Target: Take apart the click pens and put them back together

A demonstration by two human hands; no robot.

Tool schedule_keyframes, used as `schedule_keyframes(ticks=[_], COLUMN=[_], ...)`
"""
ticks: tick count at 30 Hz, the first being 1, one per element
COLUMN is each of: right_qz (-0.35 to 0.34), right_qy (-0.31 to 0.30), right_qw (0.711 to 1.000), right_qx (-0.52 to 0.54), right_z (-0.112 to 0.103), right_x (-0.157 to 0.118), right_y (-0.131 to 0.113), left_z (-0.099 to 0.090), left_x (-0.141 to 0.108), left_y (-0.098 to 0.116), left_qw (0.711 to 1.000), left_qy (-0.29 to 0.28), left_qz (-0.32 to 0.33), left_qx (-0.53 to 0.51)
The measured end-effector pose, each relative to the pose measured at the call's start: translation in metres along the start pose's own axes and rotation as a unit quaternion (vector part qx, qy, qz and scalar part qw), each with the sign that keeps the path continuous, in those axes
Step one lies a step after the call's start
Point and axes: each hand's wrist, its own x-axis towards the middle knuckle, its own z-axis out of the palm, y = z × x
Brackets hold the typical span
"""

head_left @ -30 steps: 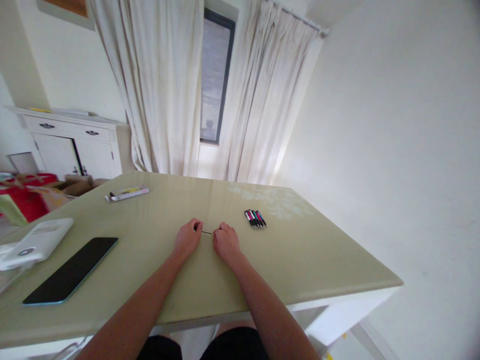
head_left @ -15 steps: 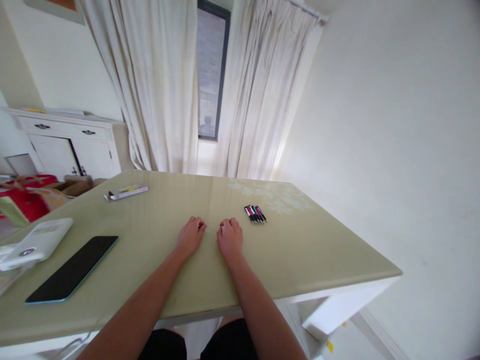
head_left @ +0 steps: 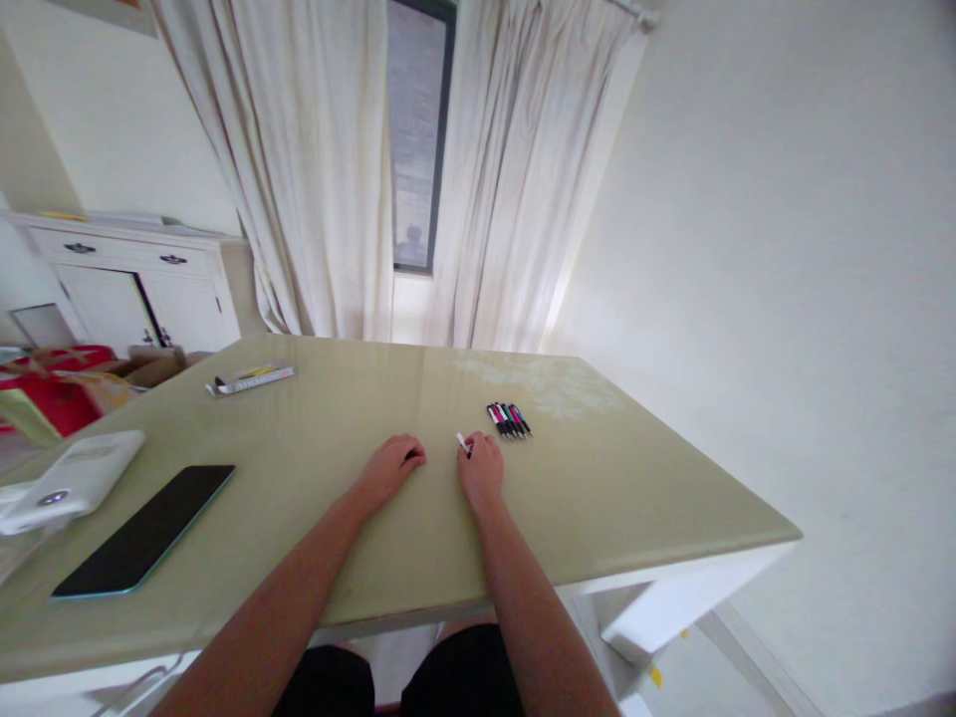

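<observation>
My right hand (head_left: 482,470) is closed round a white and black pen (head_left: 463,442), whose white end sticks out past the fingers. To its left, my left hand (head_left: 391,468) rests near the table surface with its fingers curled; a small dark spot shows at the fingertips, too small to make out. Just beyond my right hand, a row of several pens (head_left: 509,421) with white, pink, green and black parts lies side by side on the green table (head_left: 418,568).
A black tablet (head_left: 145,528) lies at the left, beside a white device (head_left: 79,478). Farther back is a small open box (head_left: 252,378). Red bags (head_left: 71,393) stand beyond the table's left edge, near a white cabinet (head_left: 134,279).
My right hand has moved right, toward the row of pens, and a pen now shows in it. My left hand has shifted slightly right; the small thing at its fingertips no longer sticks out.
</observation>
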Motion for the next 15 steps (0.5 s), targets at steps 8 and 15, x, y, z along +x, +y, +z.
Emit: schedule_keyframes(ticks=[8,15], right_qz=[-0.201,-0.22], right_qy=[-0.017,-0.032], right_qw=[0.96,0.938], right_qx=[0.194,0.267], right_z=[0.005,0.002], right_x=[-0.009,-0.014], right_y=[-0.02,-0.027], left_z=[-0.005,-0.007], left_x=[-0.001,-0.002], left_y=[0.003,0.003], left_qw=[0.995,0.988], left_qy=[0.065,0.057], left_qz=[-0.019,-0.051], left_qx=[-0.071,-0.137])
